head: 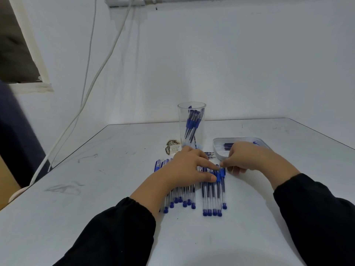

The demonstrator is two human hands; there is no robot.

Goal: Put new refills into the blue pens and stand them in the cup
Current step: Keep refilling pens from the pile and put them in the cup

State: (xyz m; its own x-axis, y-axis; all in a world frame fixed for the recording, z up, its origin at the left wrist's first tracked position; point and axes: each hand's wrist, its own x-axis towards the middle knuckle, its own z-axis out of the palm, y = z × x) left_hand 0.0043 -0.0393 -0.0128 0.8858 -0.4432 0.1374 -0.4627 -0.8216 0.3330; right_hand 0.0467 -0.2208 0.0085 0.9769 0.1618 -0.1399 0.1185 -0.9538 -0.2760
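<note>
Several blue pens (212, 196) with clear barrels lie side by side on the white table (115, 189), caps pointing away from me. My left hand (184, 169) lies flat over the pens' upper ends, its fingers stretched to the right. My right hand (247, 158) has curled fingers and pinches the blue cap of the rightmost pen (222, 172). Behind them a tall clear cup (191, 123) stands upright with several blue pens inside. A few loose refills (210, 154) lie between the cup and my hands.
A shallow white tray (221, 148) with dark refills in it sits at the right, partly hidden by my right hand. A brownish stain (172, 145) marks the table left of the cup. White cables (92, 87) hang down the wall at the left.
</note>
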